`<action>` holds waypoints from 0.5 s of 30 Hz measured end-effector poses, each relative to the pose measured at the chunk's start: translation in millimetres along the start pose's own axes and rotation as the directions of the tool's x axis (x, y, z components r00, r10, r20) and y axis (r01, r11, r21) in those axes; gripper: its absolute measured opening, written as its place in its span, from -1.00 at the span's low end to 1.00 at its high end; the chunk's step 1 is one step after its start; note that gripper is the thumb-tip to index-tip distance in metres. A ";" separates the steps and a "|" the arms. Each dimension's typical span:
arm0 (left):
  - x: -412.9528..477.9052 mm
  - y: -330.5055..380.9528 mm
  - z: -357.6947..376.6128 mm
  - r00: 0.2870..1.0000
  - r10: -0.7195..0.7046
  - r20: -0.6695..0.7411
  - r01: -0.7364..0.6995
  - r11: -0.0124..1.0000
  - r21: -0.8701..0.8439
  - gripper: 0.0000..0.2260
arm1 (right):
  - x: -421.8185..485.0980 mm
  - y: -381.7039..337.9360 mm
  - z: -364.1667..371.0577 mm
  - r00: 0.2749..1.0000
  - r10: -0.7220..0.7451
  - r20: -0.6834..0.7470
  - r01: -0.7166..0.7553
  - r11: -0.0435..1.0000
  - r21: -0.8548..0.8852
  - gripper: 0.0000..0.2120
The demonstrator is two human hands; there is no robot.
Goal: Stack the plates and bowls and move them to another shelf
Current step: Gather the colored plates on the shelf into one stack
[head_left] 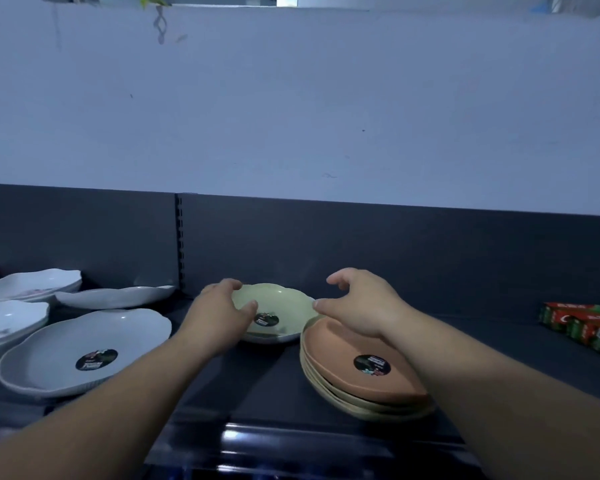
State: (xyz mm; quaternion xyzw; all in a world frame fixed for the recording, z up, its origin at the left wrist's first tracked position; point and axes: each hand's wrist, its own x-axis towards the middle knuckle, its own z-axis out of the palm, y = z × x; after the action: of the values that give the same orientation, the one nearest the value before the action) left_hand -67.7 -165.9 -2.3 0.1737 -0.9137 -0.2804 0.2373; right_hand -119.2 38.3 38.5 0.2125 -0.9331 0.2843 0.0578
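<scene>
Several white wavy-rimmed plates (84, 351): on the dark metal shelf (257, 386), left of the left fingers.
Left hand (219, 313): grips the bowl's left rim, thumb inside, fingers curled over the far edge.
Pale green round bowl (281, 303): on the shelf, between both hands' fingers.
Right hand (357, 306): fingers spread, loosely curved, holding nothing; thumb tip at the bowl's right rim.
Stack of terracotta and beige plates (361, 375): below the right fingers, near the wrist.

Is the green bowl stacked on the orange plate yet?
No, the green bowl lies behind the orange plate, not on it, with the left hand gripping its rim.
</scene>
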 end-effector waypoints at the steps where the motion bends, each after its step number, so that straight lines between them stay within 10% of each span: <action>1: 12.6 -9.0 -5.5 1.000 -0.010 0.012 0.009 0.999 0.031 -0.54 | 5.6 -8.4 4.4 1.000 0.011 0.017 -0.011 1.000 -0.002 -0.45; 15: 105.8 -44.3 -2.9 0.934 -0.032 0.355 -0.116 0.914 0.389 -0.76 | 49.7 -68.0 65.3 0.974 0.190 0.128 -0.180 0.980 -0.082 -0.35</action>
State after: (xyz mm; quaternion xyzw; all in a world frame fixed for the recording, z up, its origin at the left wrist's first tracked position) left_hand -145.5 -249.5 9.1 0.1456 -0.9829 -0.1074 0.0339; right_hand -134.0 -66.9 29.9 0.1412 -0.9600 0.2406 -0.0247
